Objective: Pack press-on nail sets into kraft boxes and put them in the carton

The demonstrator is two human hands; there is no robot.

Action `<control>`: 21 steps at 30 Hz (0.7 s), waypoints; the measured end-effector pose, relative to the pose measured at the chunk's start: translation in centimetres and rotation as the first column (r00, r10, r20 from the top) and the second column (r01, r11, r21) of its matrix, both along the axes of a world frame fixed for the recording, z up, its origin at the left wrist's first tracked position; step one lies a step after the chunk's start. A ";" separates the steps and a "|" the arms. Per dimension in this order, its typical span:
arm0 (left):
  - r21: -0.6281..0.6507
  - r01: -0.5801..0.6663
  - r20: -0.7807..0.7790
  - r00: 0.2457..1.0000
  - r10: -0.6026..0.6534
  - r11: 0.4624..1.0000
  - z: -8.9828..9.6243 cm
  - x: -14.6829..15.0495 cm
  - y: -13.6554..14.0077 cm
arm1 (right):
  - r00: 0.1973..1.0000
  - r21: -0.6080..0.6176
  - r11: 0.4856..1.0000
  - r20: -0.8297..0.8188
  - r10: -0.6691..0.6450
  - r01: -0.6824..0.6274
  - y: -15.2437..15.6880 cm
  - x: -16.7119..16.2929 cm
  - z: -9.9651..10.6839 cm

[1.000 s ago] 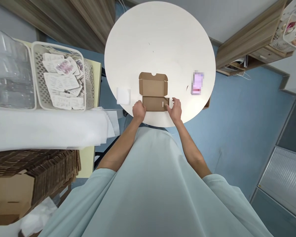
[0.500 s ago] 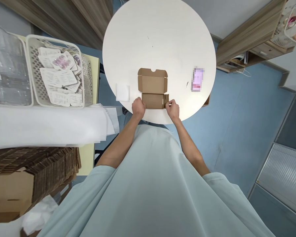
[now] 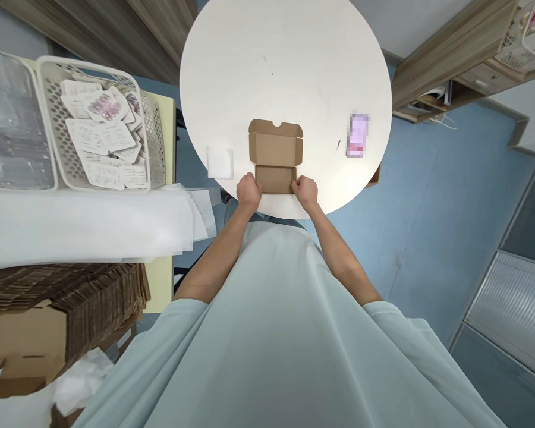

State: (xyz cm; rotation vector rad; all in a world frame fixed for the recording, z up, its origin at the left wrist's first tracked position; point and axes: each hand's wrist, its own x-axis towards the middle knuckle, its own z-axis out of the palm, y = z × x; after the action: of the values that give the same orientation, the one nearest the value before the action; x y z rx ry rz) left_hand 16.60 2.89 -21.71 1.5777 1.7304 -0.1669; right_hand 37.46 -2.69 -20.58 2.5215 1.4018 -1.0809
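Observation:
A small brown cardboard box (image 3: 276, 150) stands near the front edge of the round white table, its lid laid back away from me and its shallow tray facing up. My left hand (image 3: 249, 191) is closed on the tray's left side wall. On the opposite side, my right hand (image 3: 305, 191) pinches the right side wall, with its thumb at the inner edge. The fingertips of both hands are partly hidden. To the left of the box lies a white folded sheet (image 3: 220, 162), flat and untouched.
The round white table (image 3: 285, 53) carries a blurred pink-purple item (image 3: 358, 135) at right. On my left are a white basket of cards (image 3: 147, 148), a clear plastic bin (image 3: 15, 131), a stack of white sheets (image 3: 84, 226) and stacked flat brown cardboard (image 3: 102, 303).
The box's right side flap, which stuck out before, is now folded in. My right hand has moved slightly left against that wall; my left hand stays at the left wall.

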 end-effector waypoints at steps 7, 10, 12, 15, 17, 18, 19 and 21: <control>0.004 0.021 -0.031 0.999 -0.021 1.000 0.2 0.2 -0.1 | 0.996 -0.070 0.996 0.066 0.057 -0.053 1.1 -1.4 0.7; -0.009 0.041 -0.044 0.998 -0.041 0.999 0.7 -0.1 -0.2 | 0.996 -0.082 0.996 0.068 0.051 -0.045 1.0 -1.4 1.2; -0.009 0.043 -0.015 0.999 -0.043 0.999 0.9 -1.0 -0.3 | 0.996 -0.077 0.996 0.077 0.050 -0.044 0.5 -1.1 1.6; 0.083 -0.049 0.039 0.998 0.046 0.995 0.8 -3.8 0.5 | 0.998 -0.020 1.000 0.068 -0.001 0.002 -0.7 -0.4 2.4; 0.191 -0.164 0.039 0.986 0.159 0.968 0.4 -6.1 1.7 | 0.998 0.034 0.998 0.043 -0.052 0.050 -1.8 0.3 3.0; 0.235 -0.217 0.032 0.976 0.216 0.947 0.2 -7.2 2.5 | 0.997 0.058 0.996 0.027 -0.073 0.071 -2.3 0.6 3.3; 0.263 -0.264 0.020 0.963 0.269 0.928 -0.2 -8.1 3.3 | 0.996 0.080 0.993 0.017 -0.091 0.089 -2.8 0.9 3.6; 0.251 -0.318 -0.027 0.942 0.335 0.914 -0.8 -9.3 5.0 | 0.993 0.102 0.987 0.006 -0.122 0.120 -3.8 1.3 4.2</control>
State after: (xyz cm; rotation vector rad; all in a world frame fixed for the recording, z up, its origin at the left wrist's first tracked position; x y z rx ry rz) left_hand 7.26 7.87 -22.54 1.4343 2.1069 0.1665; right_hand 38.75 -6.45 -16.33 2.7122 1.3498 -1.0352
